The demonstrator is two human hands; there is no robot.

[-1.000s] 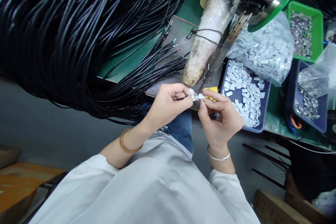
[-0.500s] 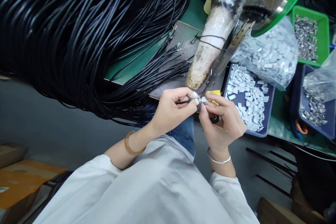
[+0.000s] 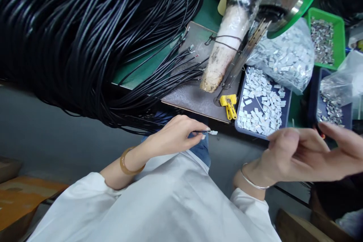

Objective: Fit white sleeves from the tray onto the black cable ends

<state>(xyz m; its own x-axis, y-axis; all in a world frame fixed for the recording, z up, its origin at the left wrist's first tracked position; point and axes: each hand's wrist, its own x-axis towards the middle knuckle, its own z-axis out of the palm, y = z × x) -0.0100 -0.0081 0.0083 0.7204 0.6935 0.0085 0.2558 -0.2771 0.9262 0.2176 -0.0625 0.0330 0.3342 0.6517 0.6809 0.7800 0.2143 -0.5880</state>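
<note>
My left hand [image 3: 181, 132] is closed in a pinch on a black cable [image 3: 199, 131] above my lap. A small white connector [image 3: 213, 132] sits at the cable's end, just past the fingertips. Out to the right, my right hand [image 3: 306, 155] is blurred, its fingers spread and nothing plainly visible in them. One of its fingers overlaps a small dark and orange item [image 3: 321, 131] at the bench edge; whether they touch I cannot tell. Nearest to both hands are a yellow clip [image 3: 229, 106] and a blue tray [image 3: 237, 123] of small white connectors.
A large bundle of black cables [image 3: 85, 45] covers the left of the green bench, ends lying on a brown board [image 3: 193, 100]. A wrapped post [image 3: 224, 45] leans over it. A bag of white pieces [image 3: 286, 53], a green bin [image 3: 342, 41] and another blue tray [image 3: 348, 111] stand right.
My right hand has left the connector and swung far right, its fingers opening. My left hand has come down slightly with the cable. The yellow clip now shows fully.
</note>
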